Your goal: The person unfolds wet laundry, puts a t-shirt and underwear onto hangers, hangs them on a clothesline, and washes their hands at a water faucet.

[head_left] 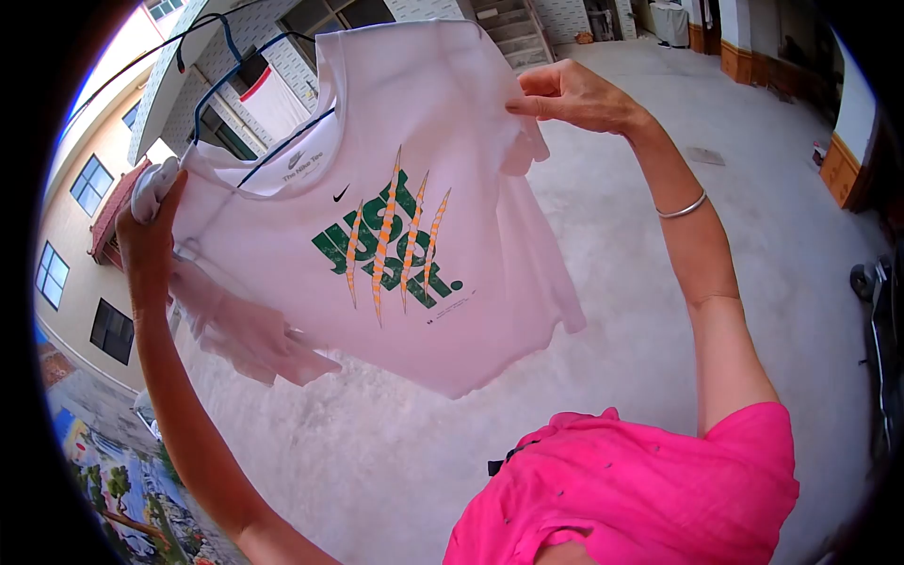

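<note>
A white T-shirt (282, 226) with a green and orange print hangs spread out in front of me on a blue clothes hanger (213, 92). The hanger's hook points up near a dark line, and part of its frame shows through the neck opening. My left hand (149, 231) is closed around bunched cloth at the shirt's left shoulder side. At the other side my right hand (582, 97), with a silver bangle on the wrist, pinches the sleeve edge between thumb and fingers. The shirt's lower hem hangs loose and curls.
A dark line (141, 59) runs across the upper left. Behind the shirt lies a pale concrete floor (631, 282), with steps (513, 33) at the back. A red-and-white cloth (273, 105) hangs farther off. Dark objects (880, 348) stand at the right edge, and a painted wall (122, 490) is lower left.
</note>
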